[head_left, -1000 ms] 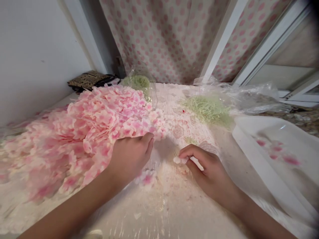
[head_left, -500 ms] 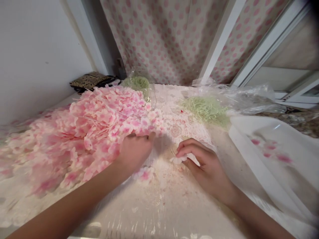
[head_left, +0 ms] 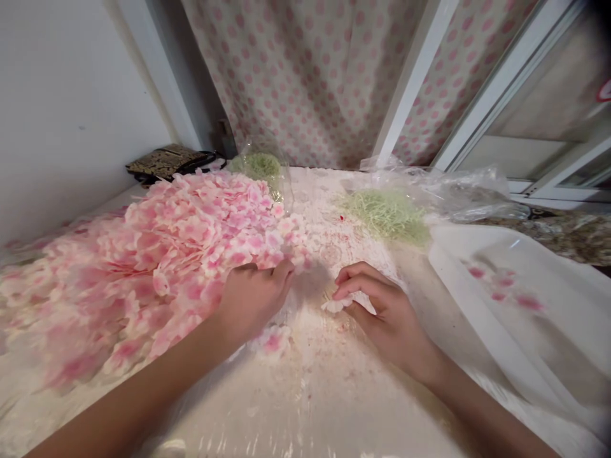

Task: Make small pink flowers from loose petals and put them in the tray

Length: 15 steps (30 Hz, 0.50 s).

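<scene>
My left hand (head_left: 255, 296) is at the right edge of a big heap of pink and white artificial flower petals (head_left: 162, 235). Its fingers are curled down and face away from me, so whatever they hold is hidden. Over the middle of the table, my right hand (head_left: 382, 308) pinches a small whitish artificial flower (head_left: 337, 303) between thumb and fingers. Below my left wrist lies a single pink-centred flower (head_left: 273, 341) on the tabletop.
A white tray (head_left: 453, 273) with several pink-centred blossoms (head_left: 506, 286) stands at the right. Farther back lie pale green shreds (head_left: 386, 216), clear plastic (head_left: 458, 187) and a bag of green strands (head_left: 260, 166). A patterned black-and-gold purse (head_left: 167, 162) rests at the back left.
The whole view has shifted slightly. Both hands keep nearly the same places, and the whitish flower stays pinched in my right hand.
</scene>
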### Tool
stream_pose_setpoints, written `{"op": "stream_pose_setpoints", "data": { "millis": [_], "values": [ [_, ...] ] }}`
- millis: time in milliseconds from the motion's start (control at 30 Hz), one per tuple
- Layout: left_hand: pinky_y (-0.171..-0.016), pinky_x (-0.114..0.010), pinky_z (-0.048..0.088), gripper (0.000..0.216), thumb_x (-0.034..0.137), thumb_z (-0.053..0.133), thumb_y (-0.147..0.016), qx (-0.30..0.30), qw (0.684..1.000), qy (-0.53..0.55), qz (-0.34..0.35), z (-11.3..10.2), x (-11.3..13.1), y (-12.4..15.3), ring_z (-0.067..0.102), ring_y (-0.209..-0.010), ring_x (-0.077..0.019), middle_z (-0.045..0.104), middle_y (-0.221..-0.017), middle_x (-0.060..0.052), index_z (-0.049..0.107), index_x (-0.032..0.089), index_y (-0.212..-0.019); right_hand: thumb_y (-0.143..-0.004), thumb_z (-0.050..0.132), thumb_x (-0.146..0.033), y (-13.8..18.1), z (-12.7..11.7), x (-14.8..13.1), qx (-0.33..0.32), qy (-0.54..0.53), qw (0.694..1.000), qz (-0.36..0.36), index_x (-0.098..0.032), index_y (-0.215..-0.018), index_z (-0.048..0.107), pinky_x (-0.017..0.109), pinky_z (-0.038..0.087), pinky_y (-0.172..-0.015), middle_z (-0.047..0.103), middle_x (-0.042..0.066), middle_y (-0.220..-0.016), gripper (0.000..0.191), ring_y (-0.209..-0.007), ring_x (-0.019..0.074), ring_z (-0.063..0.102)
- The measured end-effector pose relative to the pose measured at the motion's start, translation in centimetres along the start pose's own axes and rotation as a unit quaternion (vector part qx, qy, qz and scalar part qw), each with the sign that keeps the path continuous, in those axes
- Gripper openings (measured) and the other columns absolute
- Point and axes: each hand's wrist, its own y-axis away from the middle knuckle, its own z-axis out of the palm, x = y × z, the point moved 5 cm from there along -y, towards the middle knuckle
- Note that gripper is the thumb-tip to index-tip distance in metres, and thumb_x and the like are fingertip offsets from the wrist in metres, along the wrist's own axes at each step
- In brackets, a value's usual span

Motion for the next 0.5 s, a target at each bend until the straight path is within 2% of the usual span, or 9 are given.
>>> {"op": "stream_pose_setpoints", "data": {
  "millis": [133, 233, 300, 400, 433, 500],
  "values": [
    [-0.047, -0.024, 0.030, 0.017, 0.021, 0.044, -0.088, 0.127, 0.988, 0.058, 0.069, -1.6, 0.4, 0.6, 0.048, -0.038, -0.0111, 0.055, -0.042, 0.004, 0.061, 0.019, -0.084, -0.074, 0.051, -0.002, -0.3, -0.1, 0.2, 0.004, -0.066, 0.997, 0.043, -0.022, -0.077, 0.062, 0.030, 0.043, -0.081, 0.053, 0.002, -0.094, 0.023, -0.093, 0.0146, 0.055],
    [-0.048, -0.025, 0.029, 0.019, 0.009, 0.043, -0.085, 0.192, 0.965, 0.078, 0.164, -3.3, 1.0, 1.3, 0.044, -0.040, -0.0089, 0.053, -0.044, 0.006, 0.059, 0.019, -0.089, -0.072, 0.061, -0.010, -0.3, 0.1, 0.6, -0.025, -0.202, 0.973, 0.106, -0.022, -0.075, 0.064, 0.029, 0.045, -0.082, 0.057, 0.002, -0.101, 0.013, -0.099, 0.0152, 0.056],
    [-0.048, -0.026, 0.028, 0.024, 0.006, 0.041, -0.084, 0.193, 0.951, 0.107, 0.215, -4.2, 1.4, 1.7, 0.044, -0.043, -0.0090, 0.054, -0.048, 0.005, 0.058, 0.021, -0.091, -0.071, 0.066, -0.016, -0.2, 0.6, 0.8, -0.061, -0.304, 0.938, 0.153, -0.022, -0.075, 0.063, 0.029, 0.046, -0.081, 0.060, 0.002, -0.109, 0.008, -0.099, 0.0154, 0.058],
    [-0.048, -0.028, 0.026, 0.023, 0.010, 0.043, -0.084, 0.167, 0.943, 0.156, 0.243, -4.7, 1.6, 2.1, 0.044, -0.045, -0.0092, 0.055, -0.053, 0.004, 0.058, 0.027, -0.089, -0.068, 0.072, -0.024, 0.2, 1.2, 0.9, -0.110, -0.401, 0.886, 0.207, -0.022, -0.074, 0.063, 0.031, 0.048, -0.080, 0.062, 0.001, -0.112, 0.011, -0.097, 0.0159, 0.061],
    [-0.048, -0.028, 0.026, 0.022, 0.011, 0.045, -0.084, 0.166, 0.941, 0.159, 0.250, -4.7, 1.6, 2.2, 0.044, -0.045, -0.0093, 0.054, -0.053, 0.004, 0.058, 0.028, -0.088, -0.068, 0.073, -0.024, 0.3, 1.3, 0.9, -0.121, -0.409, 0.879, 0.212, -0.022, -0.073, 0.064, 0.030, 0.049, -0.079, 0.064, 0.001, -0.109, 0.012, -0.095, 0.0152, 0.062],
    [-0.049, -0.029, 0.025, 0.022, 0.011, 0.048, -0.082, 0.180, 0.936, 0.151, 0.264, -4.6, 1.7, 2.6, 0.042, -0.046, -0.0100, 0.051, -0.052, 0.005, 0.057, 0.031, -0.087, -0.068, 0.073, -0.021, 0.4, 1.5, 0.8, -0.133, -0.394, 0.885, 0.207, -0.022, -0.073, 0.066, 0.025, 0.049, -0.077, 0.065, 0.000, -0.098, 0.009, -0.089, 0.0122, 0.062]
  ]
}}
